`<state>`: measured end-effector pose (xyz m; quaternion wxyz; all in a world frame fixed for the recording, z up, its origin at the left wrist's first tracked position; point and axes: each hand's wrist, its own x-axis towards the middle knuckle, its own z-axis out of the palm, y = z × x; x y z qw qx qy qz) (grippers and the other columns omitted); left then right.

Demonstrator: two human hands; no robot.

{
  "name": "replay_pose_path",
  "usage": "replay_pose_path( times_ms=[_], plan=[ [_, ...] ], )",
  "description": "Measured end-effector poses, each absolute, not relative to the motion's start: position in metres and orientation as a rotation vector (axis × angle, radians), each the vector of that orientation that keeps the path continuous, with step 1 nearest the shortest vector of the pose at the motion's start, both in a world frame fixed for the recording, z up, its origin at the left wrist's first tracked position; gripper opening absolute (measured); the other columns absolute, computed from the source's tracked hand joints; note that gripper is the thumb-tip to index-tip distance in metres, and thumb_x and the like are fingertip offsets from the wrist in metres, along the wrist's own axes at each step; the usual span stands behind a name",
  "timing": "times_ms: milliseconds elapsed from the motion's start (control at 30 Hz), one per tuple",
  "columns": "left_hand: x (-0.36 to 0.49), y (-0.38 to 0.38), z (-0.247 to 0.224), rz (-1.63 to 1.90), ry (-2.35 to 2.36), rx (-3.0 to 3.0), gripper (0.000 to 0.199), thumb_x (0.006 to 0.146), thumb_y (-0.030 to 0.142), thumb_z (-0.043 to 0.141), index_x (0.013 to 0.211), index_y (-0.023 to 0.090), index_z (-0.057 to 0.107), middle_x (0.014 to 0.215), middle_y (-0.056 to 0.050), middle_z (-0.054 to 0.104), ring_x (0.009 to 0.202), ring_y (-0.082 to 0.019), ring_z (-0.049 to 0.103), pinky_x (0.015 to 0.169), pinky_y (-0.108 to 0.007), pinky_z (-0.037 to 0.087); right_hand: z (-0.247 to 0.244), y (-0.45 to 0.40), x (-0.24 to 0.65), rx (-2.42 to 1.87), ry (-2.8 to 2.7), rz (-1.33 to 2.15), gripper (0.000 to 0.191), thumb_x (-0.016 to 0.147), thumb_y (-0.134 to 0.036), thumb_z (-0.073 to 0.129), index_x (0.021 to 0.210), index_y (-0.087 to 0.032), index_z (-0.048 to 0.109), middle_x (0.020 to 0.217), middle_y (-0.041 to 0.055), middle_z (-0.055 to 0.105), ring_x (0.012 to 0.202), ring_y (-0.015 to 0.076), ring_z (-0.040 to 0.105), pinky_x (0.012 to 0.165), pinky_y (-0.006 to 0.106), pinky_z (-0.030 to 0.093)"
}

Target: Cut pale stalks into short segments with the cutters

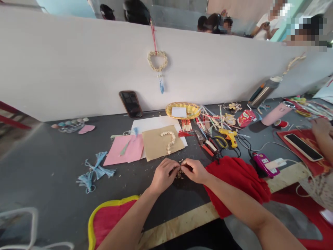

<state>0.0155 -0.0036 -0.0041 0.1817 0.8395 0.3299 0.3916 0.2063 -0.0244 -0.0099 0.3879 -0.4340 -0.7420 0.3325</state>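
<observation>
My left hand point(164, 175) and my right hand point(194, 170) meet fingertip to fingertip above the dark table. Both are pinched closed; whatever they hold is too small to make out. Small tan pieces point(179, 174) lie scattered beneath and between them. Just beyond, a curved row of cream-coloured pieces point(171, 139) rests on a sheet of brown paper point(152, 144). Pink paper point(114, 152) and white paper point(140, 123) lie beside and under it. A red cloth point(234, 180) is next to my right forearm.
Blue tassels point(97, 170) lie left. A yellow basket point(170, 111), pliers point(204, 144), a yellow glue gun point(230, 136), a purple box point(262, 165) and a pink bottle point(277, 114) stand or lie right. A phone point(130, 103) leans on the partition. Another person's hand point(321, 132) is far right.
</observation>
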Motion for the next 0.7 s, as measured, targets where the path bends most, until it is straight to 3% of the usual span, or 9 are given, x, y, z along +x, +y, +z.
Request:
replay_pose_path(
  times_ms=[700],
  plan=[
    [0.0138, -0.0089, -0.0003, 1.062, 0.968, 2.332, 0.012, 0.09, 0.016, 0.057, 0.082, 0.02, 0.065, 0.078, -0.004, 0.071, 0.075, -0.016, 0.064, 0.071, -0.029, 0.053, -0.0133, -0.0254, 0.2055, -1.112, -1.916, 0.875, 0.013, 0.091, -0.028, 0.053, 0.084, -0.02, 0.061, 0.074, 0.0008, 0.064, 0.068, 0.013, 0.059, 0.066, 0.024, 0.046]
  ],
)
